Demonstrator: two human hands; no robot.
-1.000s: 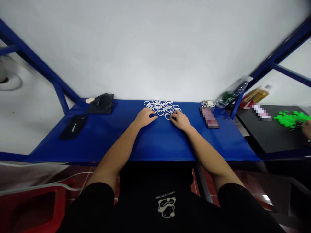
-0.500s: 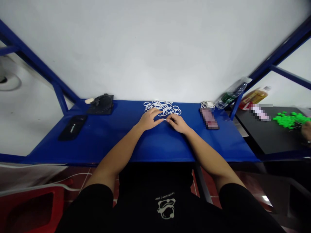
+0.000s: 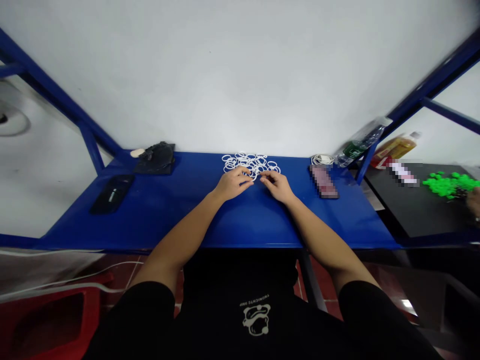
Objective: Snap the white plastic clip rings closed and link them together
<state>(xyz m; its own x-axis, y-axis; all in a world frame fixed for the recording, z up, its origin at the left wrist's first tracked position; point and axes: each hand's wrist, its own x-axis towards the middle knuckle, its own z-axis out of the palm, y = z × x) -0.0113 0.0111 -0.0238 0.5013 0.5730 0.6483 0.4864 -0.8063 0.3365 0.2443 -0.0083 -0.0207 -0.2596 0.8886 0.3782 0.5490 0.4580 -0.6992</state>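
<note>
A cluster of thin white rings (image 3: 240, 158), several overlapping, lies at the back of the blue table, partly behind my fingers. My left hand (image 3: 233, 184) is at the near left side of the cluster, its thumb and fingertips curled about one white ring (image 3: 254, 178), whose near edge shows between them. Just right of that ring is my right hand (image 3: 276, 186), thumb and fingers bent together in a pinch. Whatever is between the right fingertips is too small to make out.
On the blue table (image 3: 168, 220), a black pouch (image 3: 112, 194) and black plastic bag (image 3: 159, 159) lie left. A phone (image 3: 324, 181), white cable (image 3: 321, 159) and plastic bottle (image 3: 362, 142) are right. Green pieces (image 3: 448, 184) and another person's hand (image 3: 474, 200) are at the neighbouring table.
My right hand first reached a ring at the cluster's near edge, then held it edge-on toward my left thumb. Now the ring is in my left fingers and the right fingertips are slightly apart from them.
</note>
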